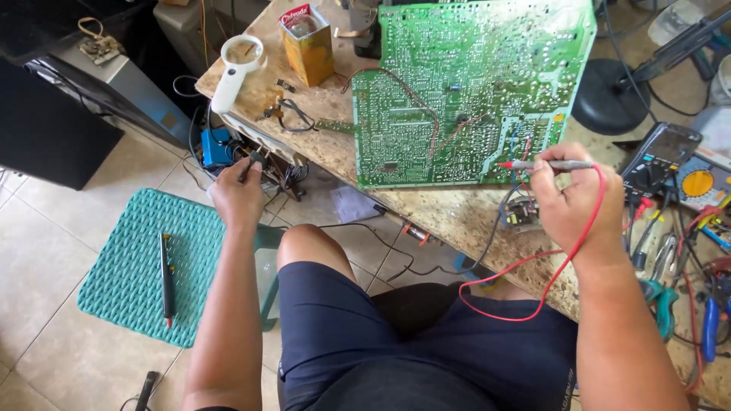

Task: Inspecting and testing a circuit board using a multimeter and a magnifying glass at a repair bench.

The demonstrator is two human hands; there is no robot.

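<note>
A large green circuit board (464, 91) lies solder side up on a stone-topped workbench (449, 213). My right hand (567, 198) holds a red test probe (544, 164) like a pen, its tip touching the board's lower right edge. The probe's red lead (556, 274) loops down over my lap. My left hand (237, 194) reaches below the bench's left edge and pinches a small dark part among tangled wires (278, 164). What exactly it grips is too small to tell.
A multimeter (659, 156) and hand tools (685, 297) lie at the right. A white magnifier (237, 68) and a yellow tin (307, 42) sit on the bench's left end. On the tiled floor, a teal mat (129, 266) carries a black probe (166, 278).
</note>
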